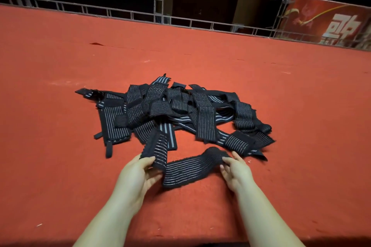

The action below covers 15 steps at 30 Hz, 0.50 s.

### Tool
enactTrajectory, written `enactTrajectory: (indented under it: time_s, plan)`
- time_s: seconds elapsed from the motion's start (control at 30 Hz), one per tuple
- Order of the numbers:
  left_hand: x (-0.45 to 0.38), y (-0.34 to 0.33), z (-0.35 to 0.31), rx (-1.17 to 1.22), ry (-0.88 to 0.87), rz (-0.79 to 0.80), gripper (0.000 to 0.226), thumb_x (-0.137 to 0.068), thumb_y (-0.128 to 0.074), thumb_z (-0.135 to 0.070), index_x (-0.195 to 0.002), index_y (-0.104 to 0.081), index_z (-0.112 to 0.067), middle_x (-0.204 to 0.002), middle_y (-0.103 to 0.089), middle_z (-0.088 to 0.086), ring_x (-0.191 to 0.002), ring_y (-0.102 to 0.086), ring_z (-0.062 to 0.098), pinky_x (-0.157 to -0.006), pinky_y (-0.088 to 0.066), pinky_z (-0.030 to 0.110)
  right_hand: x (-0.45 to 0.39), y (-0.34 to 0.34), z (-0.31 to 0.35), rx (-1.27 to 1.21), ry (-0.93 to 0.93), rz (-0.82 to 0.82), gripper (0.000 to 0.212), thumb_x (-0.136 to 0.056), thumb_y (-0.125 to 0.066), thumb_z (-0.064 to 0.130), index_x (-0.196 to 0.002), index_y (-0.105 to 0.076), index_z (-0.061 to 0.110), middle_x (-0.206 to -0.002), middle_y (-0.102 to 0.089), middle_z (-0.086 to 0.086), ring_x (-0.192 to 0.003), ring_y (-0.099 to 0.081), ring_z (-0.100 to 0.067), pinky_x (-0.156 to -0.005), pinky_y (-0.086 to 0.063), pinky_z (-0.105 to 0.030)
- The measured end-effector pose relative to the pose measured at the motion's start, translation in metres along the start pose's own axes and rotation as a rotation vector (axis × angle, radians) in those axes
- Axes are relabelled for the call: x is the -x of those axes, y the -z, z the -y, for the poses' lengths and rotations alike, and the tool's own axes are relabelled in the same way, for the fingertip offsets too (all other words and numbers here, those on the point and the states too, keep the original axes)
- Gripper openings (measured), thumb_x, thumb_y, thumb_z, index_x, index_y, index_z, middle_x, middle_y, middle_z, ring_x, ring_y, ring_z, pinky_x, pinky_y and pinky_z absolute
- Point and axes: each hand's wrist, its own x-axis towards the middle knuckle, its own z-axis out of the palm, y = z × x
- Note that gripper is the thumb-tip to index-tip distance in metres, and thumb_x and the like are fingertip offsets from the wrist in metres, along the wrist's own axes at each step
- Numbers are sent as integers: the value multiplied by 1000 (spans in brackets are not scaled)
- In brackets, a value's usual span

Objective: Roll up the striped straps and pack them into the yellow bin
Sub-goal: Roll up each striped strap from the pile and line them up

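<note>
Near the front edge of the red table (60, 78), the left hand (140, 174) and the right hand (235, 174) hold one striped strap (190, 170) between them. The left fingers and thumb pinch its folded left end, and the right fingers pinch its rolled right end, while its middle lies on the cloth. Just behind them, toward the middle of the table, lies the pile of striped straps (172, 110), tangled together; a metal frame (140, 16) runs along the far edge.
</note>
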Motion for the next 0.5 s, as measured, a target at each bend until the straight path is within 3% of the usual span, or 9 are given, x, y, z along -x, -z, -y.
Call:
enactTrajectory:
  time_s: [0.07,0.23,0.37,0.5]
  plan:
    - [-4,-2,2,-28,-10,-16,25,-92,-40,2,-87,-61,-10,-67,-66,2,-64,-57,18,-62,-44,30,2,-2,0,47,46,34,57,-86,-44,-17,-135,-48,12,-96,-65,-11,-65,-54,-14,-41,-44,-15]
    - [-6,-15,5,-72,14,25,24,-92,-41,4,-90,-60,-9,-64,-69,0,-63,-62,16,-62,-50,27,18,-14,6,73,240,182,42,-87,-48,-14,-121,-58,8,-102,-68,-11,-73,-64,-13,-59,-54,-17]
    - [-1,-22,7,-163,-24,121,27,-90,-40,7,-92,-60,-12,-69,-72,0,-59,-67,12,-56,-53,22,41,-14,22,61,368,239,28,-91,-49,-9,-109,-62,9,-90,-66,-5,-62,-65,-1,-54,-52,-15]
    - [6,-28,9,-178,-51,230,23,-96,-41,-5,-96,-62,-14,-75,-73,1,-62,-68,12,-53,-52,22,62,-12,30,69,391,318,29,-92,-49,-7,-99,-62,18,-86,-68,1,-65,-65,-1,-55,-52,-15]
